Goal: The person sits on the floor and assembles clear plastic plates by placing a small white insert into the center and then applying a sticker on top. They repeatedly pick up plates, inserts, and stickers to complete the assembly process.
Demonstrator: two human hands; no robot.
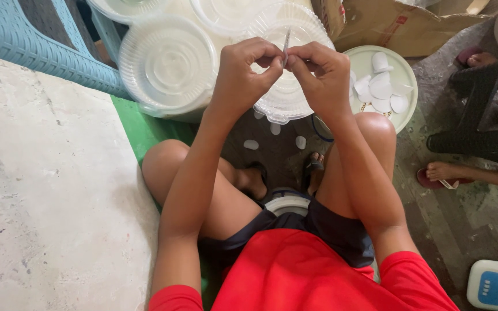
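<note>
Pinching together at a thin white strip [286, 40], the left hand [243, 72] and right hand [318, 75] hold it upright by its lower end above the clear plastic lids [168, 63], and it seems light, bendable, best gripped by fingertips

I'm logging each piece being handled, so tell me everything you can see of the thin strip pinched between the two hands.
The thin strip is a narrow, pale grey-white sliver, seen edge-on and standing almost upright. Its material is too small to tell; it may be paper or thin plastic. Its lower end is pinched between the fingertips of the left hand and the right hand, which meet around it. Its upper end pokes free above the fingers, in front of a clear plastic lid.
</note>
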